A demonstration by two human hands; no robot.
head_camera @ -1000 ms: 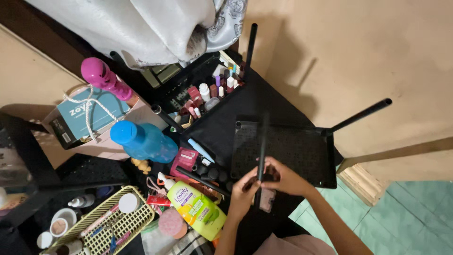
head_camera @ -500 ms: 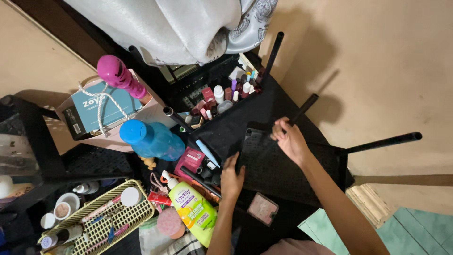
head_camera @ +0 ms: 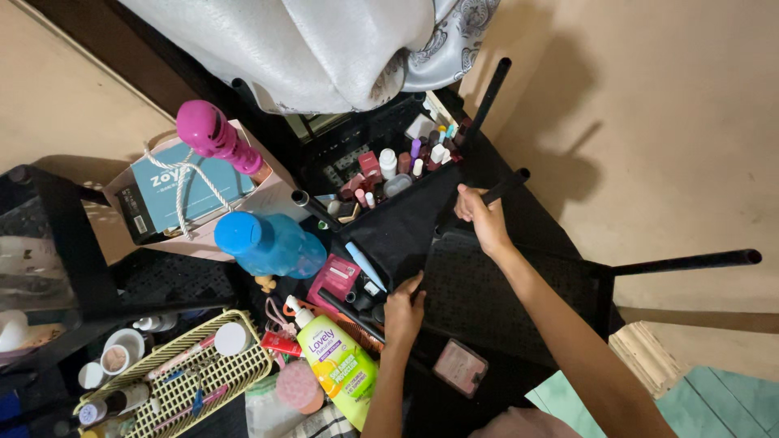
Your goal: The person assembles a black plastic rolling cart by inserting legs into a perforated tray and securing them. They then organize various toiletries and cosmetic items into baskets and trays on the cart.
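Right hand (head_camera: 480,217): fingers curled tight around a slim black rod (head_camera: 505,186), gripping it near its lower end; the rod slants up and to the right past the knuckles. Left hand (head_camera: 403,311): fingers bent and pinched on the near edge of a black cloth (head_camera: 402,231), thumb side toward the clutter. The cloth spreads between the two hands, lying over the black perforated tray (head_camera: 495,296).

Just beside the left hand: a black tube, a pink compact case (head_camera: 336,278) and a light blue pen-like stick (head_camera: 363,265). Below the left wrist lies a green lotion bottle (head_camera: 337,362); right of the forearm, a small pink box (head_camera: 459,367) rests on the tray.

Farther out: a blue bottle (head_camera: 268,243), a yellow mesh basket (head_camera: 182,381) holding small jars, and a black organiser (head_camera: 389,166) of nail polish bottles under a white curtain (head_camera: 324,45).
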